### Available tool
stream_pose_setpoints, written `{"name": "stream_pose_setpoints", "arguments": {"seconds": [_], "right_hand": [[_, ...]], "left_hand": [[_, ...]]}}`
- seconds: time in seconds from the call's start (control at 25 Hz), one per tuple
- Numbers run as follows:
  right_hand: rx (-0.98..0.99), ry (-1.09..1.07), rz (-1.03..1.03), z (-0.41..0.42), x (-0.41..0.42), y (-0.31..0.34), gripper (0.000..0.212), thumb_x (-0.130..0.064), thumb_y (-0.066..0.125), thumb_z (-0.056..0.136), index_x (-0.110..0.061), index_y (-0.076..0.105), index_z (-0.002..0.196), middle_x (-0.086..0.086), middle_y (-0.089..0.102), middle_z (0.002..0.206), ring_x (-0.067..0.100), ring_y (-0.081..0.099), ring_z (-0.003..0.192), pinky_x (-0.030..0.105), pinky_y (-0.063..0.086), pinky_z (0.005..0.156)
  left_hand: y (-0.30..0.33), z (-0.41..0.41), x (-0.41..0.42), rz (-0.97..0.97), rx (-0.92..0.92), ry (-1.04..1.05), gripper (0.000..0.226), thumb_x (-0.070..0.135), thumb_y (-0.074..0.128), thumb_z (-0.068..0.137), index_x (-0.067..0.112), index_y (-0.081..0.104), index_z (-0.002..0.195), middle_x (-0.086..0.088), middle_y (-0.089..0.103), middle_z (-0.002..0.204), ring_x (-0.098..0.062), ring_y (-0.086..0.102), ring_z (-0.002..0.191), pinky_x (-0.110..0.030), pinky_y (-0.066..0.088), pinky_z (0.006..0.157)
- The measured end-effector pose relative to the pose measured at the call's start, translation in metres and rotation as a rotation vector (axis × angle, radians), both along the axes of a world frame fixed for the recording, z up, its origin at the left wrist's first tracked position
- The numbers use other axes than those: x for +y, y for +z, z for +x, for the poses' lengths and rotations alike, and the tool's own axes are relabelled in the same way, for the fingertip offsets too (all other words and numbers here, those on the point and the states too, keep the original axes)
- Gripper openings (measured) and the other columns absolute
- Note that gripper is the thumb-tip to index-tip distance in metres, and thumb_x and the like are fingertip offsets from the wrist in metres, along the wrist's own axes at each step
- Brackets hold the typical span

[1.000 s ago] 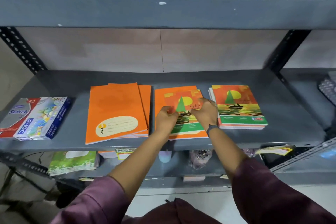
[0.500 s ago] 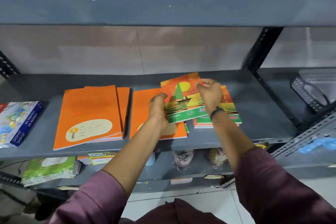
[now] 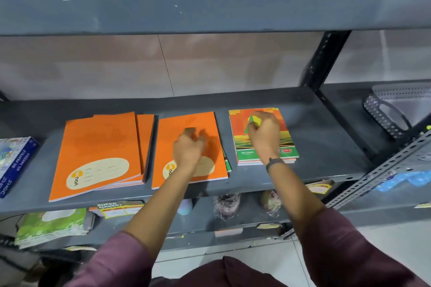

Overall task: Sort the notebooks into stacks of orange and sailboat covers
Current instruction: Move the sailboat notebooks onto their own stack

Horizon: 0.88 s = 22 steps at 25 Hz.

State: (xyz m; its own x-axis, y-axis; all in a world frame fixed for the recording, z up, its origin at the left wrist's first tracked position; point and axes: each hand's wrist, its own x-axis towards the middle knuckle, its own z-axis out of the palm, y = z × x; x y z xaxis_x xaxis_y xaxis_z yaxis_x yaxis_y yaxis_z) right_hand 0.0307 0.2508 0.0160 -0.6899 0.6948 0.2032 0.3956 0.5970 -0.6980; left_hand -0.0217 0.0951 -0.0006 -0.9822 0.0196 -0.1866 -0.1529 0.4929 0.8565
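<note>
On the grey shelf (image 3: pixel 326 147) lie three groups of notebooks. A stack of orange notebooks (image 3: pixel 98 147) sits at the left. In the middle lies a single orange notebook (image 3: pixel 177 123) with a sailboat cover's green edge (image 3: pixel 227 161) peeking out from under its right side. The sailboat stack (image 3: pixel 238 133) is at the right. My left hand (image 3: pixel 189 149) hovers blurred over the middle orange notebook, fingers loosely curled, holding nothing. My right hand (image 3: pixel 263 135) rests on top of the sailboat stack with fingers curled, and it hides part of the top cover.
A blue box (image 3: pixel 14 163) lies at the shelf's left end. A perforated grey basket (image 3: pixel 396 109) stands on the neighbouring shelf at right, behind a black upright post (image 3: pixel 324 60). The shelf below holds green notebooks (image 3: pixel 51 226) and small packets. Another shelf runs overhead.
The sailboat notebook held in both hands has been laid on the right-hand sailboat stack. My left hand has let go and moved back over the middle orange notebook.
</note>
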Motion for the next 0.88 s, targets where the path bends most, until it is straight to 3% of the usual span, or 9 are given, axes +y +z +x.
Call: {"name": "stream_pose_setpoints", "arguments": {"seconds": [0.08,0.16,0.24,0.36,0.44,0.56,0.64,0.72,0.88], "right_hand": [[0.023,0.220,0.000,-0.008,-0.043,-0.004,0.030,-0.016,0.053,0.090,-0.014,0.063,0.118,0.010,0.061,0.124,0.027,0.056,0.113,0.031,0.042,0.098],[-0.040,0.380,0.025,-0.012,-0.081,-0.017,0.034,-0.015,0.052,0.089,-0.013,0.060,0.122,0.013,0.058,0.129,0.030,0.052,0.119,0.035,0.041,0.102],[-0.204,0.379,0.025,-0.014,-0.096,-0.033,0.041,-0.019,0.052,0.089,-0.012,0.053,0.130,0.015,0.048,0.139,0.033,0.043,0.129,0.040,0.038,0.108],[-0.317,0.348,0.067,-0.010,-0.087,-0.049,0.044,-0.023,0.049,0.092,-0.013,0.047,0.135,0.016,0.036,0.148,0.030,0.030,0.140,0.038,0.029,0.115],[-0.282,0.369,0.069,-0.009,-0.080,-0.053,0.043,-0.022,0.048,0.093,-0.013,0.049,0.134,0.014,0.033,0.151,0.028,0.027,0.141,0.035,0.026,0.115],[-0.241,0.360,0.036,-0.011,-0.078,-0.053,0.040,-0.020,0.051,0.092,-0.013,0.052,0.132,0.012,0.039,0.148,0.027,0.030,0.140,0.033,0.029,0.113],[-0.237,0.349,0.009,-0.013,-0.078,-0.051,0.040,-0.019,0.052,0.092,-0.014,0.053,0.131,0.011,0.044,0.144,0.027,0.031,0.139,0.034,0.031,0.113],[-0.230,0.336,-0.040,-0.014,-0.079,-0.044,0.040,-0.018,0.053,0.091,-0.014,0.053,0.131,0.012,0.050,0.139,0.028,0.038,0.134,0.036,0.035,0.110],[-0.114,0.210,-0.122,-0.024,-0.103,-0.019,0.045,-0.026,0.053,0.091,-0.012,0.047,0.134,0.017,0.058,0.127,0.035,0.060,0.110,0.041,0.050,0.092]], "left_hand": [[-0.013,-0.009,-0.029,-0.303,-0.052,0.115,0.048,0.049,0.045,0.084,0.023,0.050,0.124,-0.012,0.045,0.141,-0.035,0.030,0.134,-0.053,0.023,0.108],[-0.015,-0.013,-0.040,-0.351,-0.136,0.127,0.052,0.049,0.039,0.084,0.026,0.042,0.130,-0.012,0.026,0.152,-0.031,0.013,0.142,-0.057,0.015,0.110],[-0.014,-0.014,-0.041,-0.332,-0.181,0.091,0.055,0.048,0.039,0.083,0.027,0.036,0.134,-0.012,0.019,0.154,-0.031,0.011,0.142,-0.056,0.015,0.110],[-0.014,-0.016,-0.048,-0.185,-0.195,0.162,0.054,0.041,0.044,0.083,0.025,0.035,0.134,-0.013,0.041,0.141,-0.036,0.034,0.130,-0.051,0.029,0.108],[-0.013,-0.016,-0.057,0.086,-0.170,0.255,0.040,0.027,0.050,0.083,0.016,0.047,0.121,-0.013,0.059,0.117,-0.033,0.052,0.106,-0.042,0.044,0.093],[-0.002,-0.020,-0.067,0.356,-0.250,0.222,0.015,0.010,0.061,0.081,0.009,0.058,0.096,-0.009,0.063,0.097,-0.026,0.055,0.084,-0.030,0.044,0.070],[0.006,-0.017,-0.070,0.328,-0.295,0.088,0.030,0.006,0.060,0.083,0.003,0.053,0.113,-0.013,0.060,0.106,-0.022,0.058,0.076,-0.030,0.046,0.069],[0.011,-0.015,-0.074,0.327,-0.284,0.032,0.042,0.001,0.054,0.086,0.005,0.041,0.127,-0.017,0.057,0.118,-0.028,0.060,0.087,-0.035,0.047,0.071],[0.026,-0.022,-0.102,0.470,-0.203,0.030,0.053,0.002,0.051,0.089,0.013,0.030,0.137,-0.013,0.053,0.119,-0.030,0.056,0.094,-0.041,0.049,0.079]]}}
